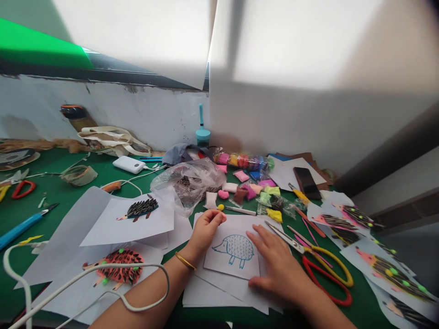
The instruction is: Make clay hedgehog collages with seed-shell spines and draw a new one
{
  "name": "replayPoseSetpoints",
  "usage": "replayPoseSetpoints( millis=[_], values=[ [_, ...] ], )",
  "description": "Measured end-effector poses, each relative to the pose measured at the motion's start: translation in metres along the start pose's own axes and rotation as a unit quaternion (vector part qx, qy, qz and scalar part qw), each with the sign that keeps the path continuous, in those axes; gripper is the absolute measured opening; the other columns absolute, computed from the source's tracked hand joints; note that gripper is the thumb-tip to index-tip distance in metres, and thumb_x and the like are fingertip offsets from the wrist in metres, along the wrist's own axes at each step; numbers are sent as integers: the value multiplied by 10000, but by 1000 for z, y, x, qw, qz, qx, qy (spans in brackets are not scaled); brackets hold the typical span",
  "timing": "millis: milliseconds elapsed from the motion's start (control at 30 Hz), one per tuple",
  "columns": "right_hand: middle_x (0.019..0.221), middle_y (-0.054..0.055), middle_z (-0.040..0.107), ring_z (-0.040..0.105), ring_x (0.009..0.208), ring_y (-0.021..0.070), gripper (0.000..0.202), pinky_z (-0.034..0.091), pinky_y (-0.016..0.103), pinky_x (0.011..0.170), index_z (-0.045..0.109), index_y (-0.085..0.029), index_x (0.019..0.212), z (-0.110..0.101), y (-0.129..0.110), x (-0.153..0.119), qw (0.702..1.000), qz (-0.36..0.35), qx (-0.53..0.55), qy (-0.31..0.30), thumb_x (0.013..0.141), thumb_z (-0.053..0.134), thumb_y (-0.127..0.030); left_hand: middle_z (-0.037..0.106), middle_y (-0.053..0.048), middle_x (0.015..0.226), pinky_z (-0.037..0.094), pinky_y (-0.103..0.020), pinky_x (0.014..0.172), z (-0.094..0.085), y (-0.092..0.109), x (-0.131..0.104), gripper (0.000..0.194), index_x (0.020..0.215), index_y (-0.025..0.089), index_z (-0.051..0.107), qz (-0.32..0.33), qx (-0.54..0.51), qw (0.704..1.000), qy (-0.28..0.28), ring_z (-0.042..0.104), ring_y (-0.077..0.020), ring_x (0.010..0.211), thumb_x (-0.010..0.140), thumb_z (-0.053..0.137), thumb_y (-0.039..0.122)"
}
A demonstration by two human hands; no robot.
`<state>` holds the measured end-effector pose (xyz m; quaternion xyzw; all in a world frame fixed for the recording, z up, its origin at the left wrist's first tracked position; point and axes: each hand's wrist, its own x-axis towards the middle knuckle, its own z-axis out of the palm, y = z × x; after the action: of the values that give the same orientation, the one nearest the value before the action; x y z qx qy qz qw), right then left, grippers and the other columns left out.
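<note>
My left hand [205, 228] rests on the upper left corner of a white sheet with a blue hedgehog outline [234, 250], fingers curled, pinching what looks like a small pale bit. My right hand [277, 262] lies flat on the right edge of that sheet, fingers spread. A pen with a yellow clay ball on its tip [236, 209] lies just beyond the sheet. Small clay lumps in pink, white, green and yellow [255, 191] sit further back. Scissors with yellow and red handles [313, 258] lie right of my right hand.
Finished seed hedgehog pictures lie left [140, 209] [118, 270] and right [387, 267]. A clear plastic bag of seeds [192, 180], a phone [306, 182], a power bank [129, 164], tape roll [79, 174], blue knife [24, 225] and white cable [113, 292] lie on the green table [61, 196].
</note>
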<state>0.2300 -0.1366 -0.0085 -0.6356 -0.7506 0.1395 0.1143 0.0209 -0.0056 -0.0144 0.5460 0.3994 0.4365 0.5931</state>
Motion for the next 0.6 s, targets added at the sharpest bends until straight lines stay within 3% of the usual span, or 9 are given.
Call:
replayPoseSetpoints(
  millis=[67, 133, 333, 600],
  values=[
    [1606, 76, 178, 153, 1452, 387, 1229, 138, 580, 1154, 243, -367, 1506, 4, -6, -7, 998, -34, 14, -50, 464, 852, -597, 669, -58, 801, 464, -270, 718, 0, 1, -1, 290, 818, 153, 668, 1, 0, 1000, 6, 594, -167, 768, 814, 635, 441],
    [1610, 76, 158, 122, 1461, 380, 1255, 95, 586, 1162, 225, -372, 1510, 5, -8, -8, 996, -37, 25, -81, 450, 856, -598, 670, -62, 802, 466, -274, 719, 0, 2, -1, 296, 820, 156, 670, 1, 5, 1000, 11, 599, -174, 775, 807, 638, 450],
    [1586, 74, 240, 169, 1462, 331, 1084, 62, 564, 1176, 285, -345, 1498, -11, 11, 8, 991, -33, 45, -121, 577, 838, -491, 667, -54, 786, 464, -275, 722, 0, 6, -2, 293, 807, 152, 670, -1, 1, 1000, 15, 596, -171, 763, 798, 648, 444],
    [1583, 34, 256, 184, 1463, 298, 891, 114, 522, 1188, 357, -357, 1467, -26, 37, 23, 986, -58, 60, -144, 690, 793, -382, 673, -37, 788, 443, -259, 696, -1, 6, -5, 269, 833, 159, 672, -18, 11, 1000, -8, 592, -157, 744, 814, 638, 425]
  ],
)
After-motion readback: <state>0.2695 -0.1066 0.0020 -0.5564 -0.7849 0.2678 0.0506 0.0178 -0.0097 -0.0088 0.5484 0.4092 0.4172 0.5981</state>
